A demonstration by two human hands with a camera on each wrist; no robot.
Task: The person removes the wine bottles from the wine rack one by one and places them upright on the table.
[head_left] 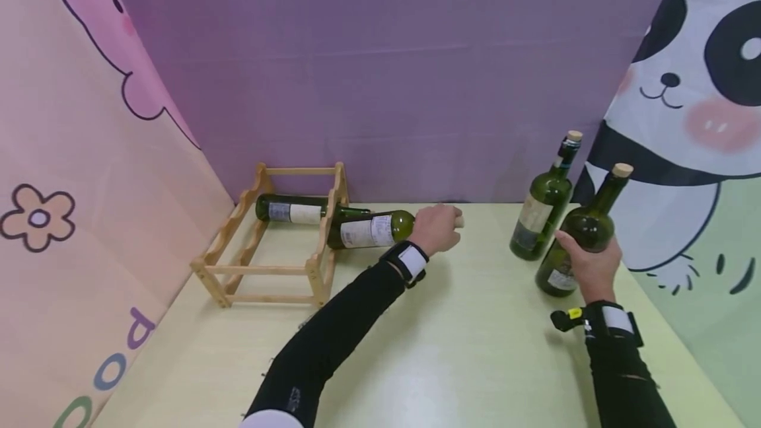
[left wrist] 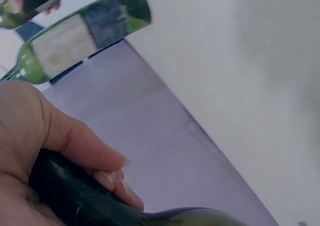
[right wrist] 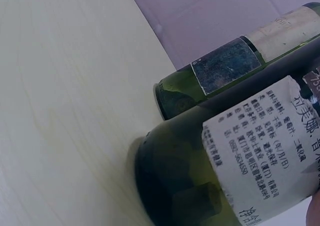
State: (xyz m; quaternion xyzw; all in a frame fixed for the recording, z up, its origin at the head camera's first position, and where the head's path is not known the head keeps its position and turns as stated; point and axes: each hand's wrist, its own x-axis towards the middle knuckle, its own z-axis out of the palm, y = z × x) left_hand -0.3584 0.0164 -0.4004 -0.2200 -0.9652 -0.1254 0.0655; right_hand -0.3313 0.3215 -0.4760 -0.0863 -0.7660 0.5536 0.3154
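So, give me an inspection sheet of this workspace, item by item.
Surface: pale table, wood-grained.
Job's things: wooden rack with racked bottle lying in it; sideways bottle, base toward the rack; front bottle and rear bottle, both upright and corked.
Clutter: nothing seen.
Hands: left hand grips the sideways bottle by its neck; right hand grips the front bottle.
Cables: nothing seen.
Surroundings: purple backdrop behind, pink panel at left, panda panel at right.

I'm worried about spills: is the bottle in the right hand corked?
Corked: in the head view, a pale stopper tops the bottle that the right hand grips.
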